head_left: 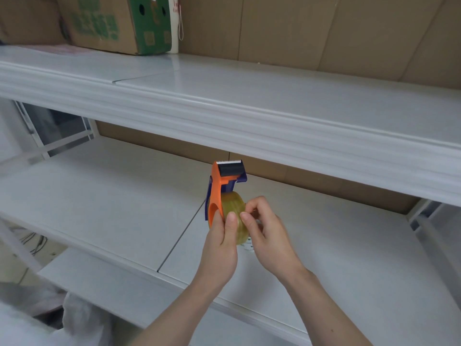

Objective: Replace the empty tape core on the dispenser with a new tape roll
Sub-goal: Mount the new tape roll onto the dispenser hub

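An orange and dark blue tape dispenser [217, 189] is held upright above the middle shelf, its toothed blade at the top. A clear yellowish tape roll [234, 204] sits on its hub. My left hand [220, 243] grips the dispenser and roll from below, thumb lying on the roll's face. My right hand [265, 229] pinches at the roll's outer edge with fingertips. A small white object [248, 245] peeks out under the roll; I cannot tell what it is.
The hands are over a white middle shelf [112, 196] with a dark seam [179, 240]. An upper white shelf [249, 101] juts out overhead, holding a brown and green cardboard box [117, 21] at the far left. Cardboard lines the back wall. White plastic bags [37, 328] lie lower left.
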